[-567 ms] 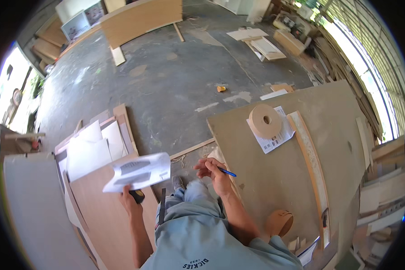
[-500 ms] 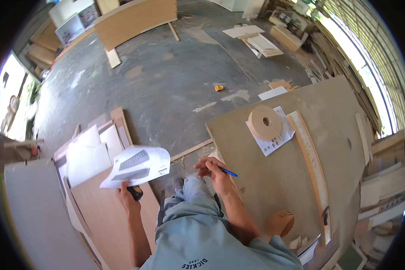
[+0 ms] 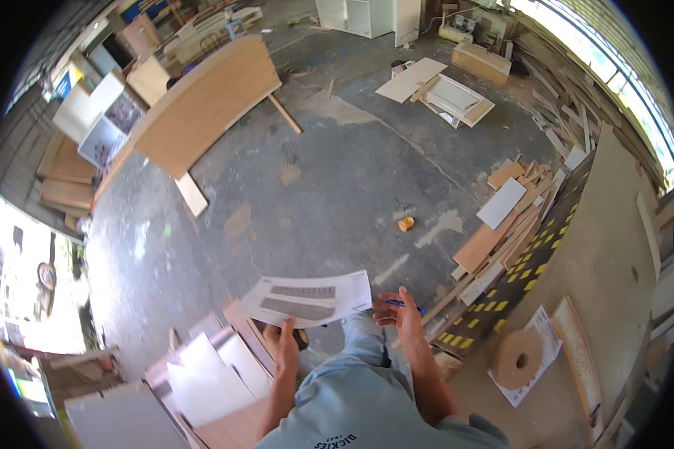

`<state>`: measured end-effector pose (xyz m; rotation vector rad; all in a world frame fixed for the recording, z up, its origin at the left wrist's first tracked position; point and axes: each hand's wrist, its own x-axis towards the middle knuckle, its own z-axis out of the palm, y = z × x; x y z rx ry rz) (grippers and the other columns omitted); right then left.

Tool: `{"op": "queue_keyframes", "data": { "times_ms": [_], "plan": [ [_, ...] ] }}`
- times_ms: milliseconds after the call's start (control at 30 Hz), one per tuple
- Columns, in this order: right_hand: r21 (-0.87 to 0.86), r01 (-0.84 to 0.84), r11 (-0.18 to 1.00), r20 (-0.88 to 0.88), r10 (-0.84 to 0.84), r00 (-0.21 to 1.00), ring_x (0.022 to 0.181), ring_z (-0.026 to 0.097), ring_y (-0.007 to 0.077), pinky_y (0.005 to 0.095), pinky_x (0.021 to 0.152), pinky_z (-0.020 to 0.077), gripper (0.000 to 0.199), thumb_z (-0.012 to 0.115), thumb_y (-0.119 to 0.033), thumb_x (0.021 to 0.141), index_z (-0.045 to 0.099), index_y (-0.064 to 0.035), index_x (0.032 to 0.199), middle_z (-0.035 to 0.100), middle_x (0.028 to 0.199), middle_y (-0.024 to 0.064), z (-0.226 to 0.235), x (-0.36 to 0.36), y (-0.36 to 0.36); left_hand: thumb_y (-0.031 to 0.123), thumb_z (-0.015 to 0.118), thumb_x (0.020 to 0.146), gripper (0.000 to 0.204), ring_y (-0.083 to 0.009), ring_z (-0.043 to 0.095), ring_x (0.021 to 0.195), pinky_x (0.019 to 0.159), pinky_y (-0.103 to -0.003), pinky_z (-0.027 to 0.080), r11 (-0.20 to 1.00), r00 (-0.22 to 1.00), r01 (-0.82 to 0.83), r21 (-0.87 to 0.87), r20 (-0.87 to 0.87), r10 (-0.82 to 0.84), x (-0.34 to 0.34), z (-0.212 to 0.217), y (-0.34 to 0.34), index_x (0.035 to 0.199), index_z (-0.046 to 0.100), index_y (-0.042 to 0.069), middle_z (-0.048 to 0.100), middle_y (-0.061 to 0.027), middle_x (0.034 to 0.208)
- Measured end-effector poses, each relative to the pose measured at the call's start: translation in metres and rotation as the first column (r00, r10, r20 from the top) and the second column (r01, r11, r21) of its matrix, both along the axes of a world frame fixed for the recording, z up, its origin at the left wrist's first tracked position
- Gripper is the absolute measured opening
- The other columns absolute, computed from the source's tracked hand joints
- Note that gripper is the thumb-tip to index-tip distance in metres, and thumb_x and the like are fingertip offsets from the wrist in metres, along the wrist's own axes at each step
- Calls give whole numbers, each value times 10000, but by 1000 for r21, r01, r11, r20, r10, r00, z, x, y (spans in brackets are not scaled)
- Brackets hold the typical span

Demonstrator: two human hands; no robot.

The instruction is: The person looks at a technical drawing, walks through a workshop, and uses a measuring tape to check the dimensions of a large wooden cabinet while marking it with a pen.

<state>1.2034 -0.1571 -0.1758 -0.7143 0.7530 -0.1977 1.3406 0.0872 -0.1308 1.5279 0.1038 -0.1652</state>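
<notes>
My left hand (image 3: pixel 282 344) is closed on the near edge of a white printed paper sheet (image 3: pixel 340 288) with grey drawings on it. A black and yellow tape measure (image 3: pixel 302 339) shows beside those fingers, under the sheet, and appears to be held in the same hand. Just right of the paper is my right hand (image 3: pixel 406 323), with a blue pen (image 3: pixel 414 307) held crosswise between its fingers. Some of its fingers are loosely spread, with their tips close to the sheet's right edge.
A workbench (image 3: pixel 614 247) at right carries a roll of tan edging (image 3: pixel 518 359) on another sheet, beside a long strip (image 3: pixel 577 359). Offcuts (image 3: pixel 494 243) lie along its striped side. White boards (image 3: pixel 213 378) are stacked at lower left. A small orange container (image 3: pixel 405 224) and a wooden panel (image 3: pixel 210 101) stand beyond.
My view has swung up and rightward, so more of the far floor and the bench's striped side shows. The paper and right hand are now closer together. Both hands keep their holds.
</notes>
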Motion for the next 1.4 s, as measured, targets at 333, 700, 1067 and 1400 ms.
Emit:
{"op": "queue_keyframes", "data": {
  "times_ms": [333, 700, 1067, 1400],
  "plan": [
    [-64, -64, 996, -94, 58, 994, 753, 680, 130, 277, 651, 524, 170, 762, -152, 882, 725, -41, 1006, 711, 867, 45, -15, 336, -146, 81, 696, 950, 121, -74, 608, 773, 689, -257, 463, 973, 975, 213, -85, -42, -217, 285, 1, -142, 964, 748, -28, 726, -16, 879],
    [-717, 243, 653, 90, -258, 962, 782, 575, 60, 254, 691, 474, 109, 663, -27, 955, 699, 3, 1053, 703, 898, 16, 29, 669, -357, 116, 653, 933, 180, -201, 665, 622, 593, -319, 535, 956, 922, 193, -221, -293, -254, 684, -37, -333, 1034, 633, -31, 737, -183, 835],
    [-962, 190, -195, 249, -346, 905, 831, 709, 341, 391, 745, 570, 350, 606, 131, 755, 700, 2, 1065, 742, 1024, 175, 58, 933, -568, 80, 684, 895, 386, -177, 653, 646, 595, -293, 510, 778, 764, 627, 38, -220, -606, 1056, -24, -633, 1248, 579, -36, 738, -155, 849],
    [-976, 156, -154, 147, 66, 987, 785, 692, 309, 378, 684, 560, 406, 686, 111, 724, 687, -22, 1108, 726, 1011, 143, 81, 1246, -850, 86, 672, 905, 223, -206, 662, 609, 579, -312, 528, 937, 858, 297, -182, -380, -346, 1244, -34, -845, 1072, 657, -61, 714, -162, 758]
  ]
}}
